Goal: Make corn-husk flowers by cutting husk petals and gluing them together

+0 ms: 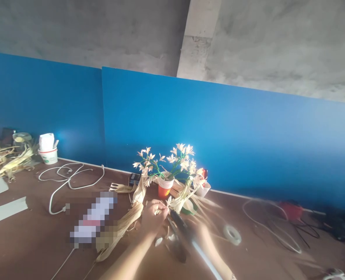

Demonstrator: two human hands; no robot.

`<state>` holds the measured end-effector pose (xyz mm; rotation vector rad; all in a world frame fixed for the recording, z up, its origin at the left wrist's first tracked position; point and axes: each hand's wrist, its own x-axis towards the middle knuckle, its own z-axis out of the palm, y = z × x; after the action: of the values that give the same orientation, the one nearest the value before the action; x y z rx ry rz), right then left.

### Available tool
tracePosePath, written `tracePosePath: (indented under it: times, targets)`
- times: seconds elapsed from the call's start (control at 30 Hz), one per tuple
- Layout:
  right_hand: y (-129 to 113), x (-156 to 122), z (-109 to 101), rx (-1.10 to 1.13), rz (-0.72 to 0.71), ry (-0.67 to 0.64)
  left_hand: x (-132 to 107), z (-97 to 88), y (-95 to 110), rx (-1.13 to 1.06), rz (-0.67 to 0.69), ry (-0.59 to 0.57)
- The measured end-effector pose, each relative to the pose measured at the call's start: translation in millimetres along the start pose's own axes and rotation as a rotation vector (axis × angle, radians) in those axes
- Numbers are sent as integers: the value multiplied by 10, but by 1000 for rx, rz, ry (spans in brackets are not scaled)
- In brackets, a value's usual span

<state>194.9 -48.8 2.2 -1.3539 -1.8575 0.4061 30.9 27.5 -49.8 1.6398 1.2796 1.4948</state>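
Observation:
My left hand (pixel 154 214) is closed, its fingertips pinching a small pale husk flower (pixel 169 201). My right hand (pixel 201 235) is blurred by motion, wrapped around a black glue gun (pixel 182 225) whose tip is close to the fingers of my left hand. A long whitish stick (pixel 206 259) juts from the back of the gun toward me. Just beyond my hands stands a red and white paper cup (pixel 164 188) holding green stems with several cream husk flowers (pixel 185 161). Dry corn husks (pixel 128 219) lie around it, and small loose petals (pixel 158 242) are below my hands.
A roll of clear tape (pixel 232 235) lies to the right, near a blurred cable and a red object (pixel 291 210). At left are a white cable (pixel 69 181), a pixelated strip (pixel 93 219), a white tub (pixel 48 155) and more husks (pixel 15 161). A blue partition (pixel 219 132) closes the back.

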Motion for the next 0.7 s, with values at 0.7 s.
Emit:
tracePosePath:
  times: [0.7]
  targets:
    - [33,61,62,-21,-16,-28,-12,-6,130,-91,-6,47]
